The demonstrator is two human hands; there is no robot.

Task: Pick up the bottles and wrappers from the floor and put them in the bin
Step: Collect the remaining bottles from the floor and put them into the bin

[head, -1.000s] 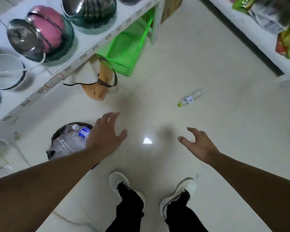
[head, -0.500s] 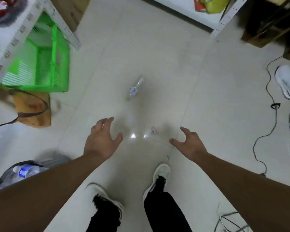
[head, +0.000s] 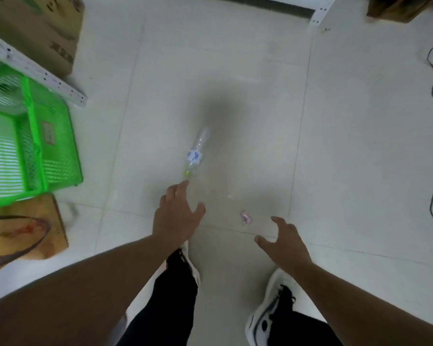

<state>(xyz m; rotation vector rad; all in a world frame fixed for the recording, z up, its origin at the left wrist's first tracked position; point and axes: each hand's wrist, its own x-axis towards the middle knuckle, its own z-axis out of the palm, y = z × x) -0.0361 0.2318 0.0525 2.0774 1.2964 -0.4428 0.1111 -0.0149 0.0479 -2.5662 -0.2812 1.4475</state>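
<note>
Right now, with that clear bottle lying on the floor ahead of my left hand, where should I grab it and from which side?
Probably grip the bottle around its labelled middle, coming down from above. It lies flat, its green cap end pointing toward the left hand, so fingers can wrap across the body. The cap end looks too narrow for a sure hold.

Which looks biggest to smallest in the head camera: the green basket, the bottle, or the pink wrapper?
1. green basket, though it is cut off at the picture's edge
2. bottle
3. pink wrapper
</note>
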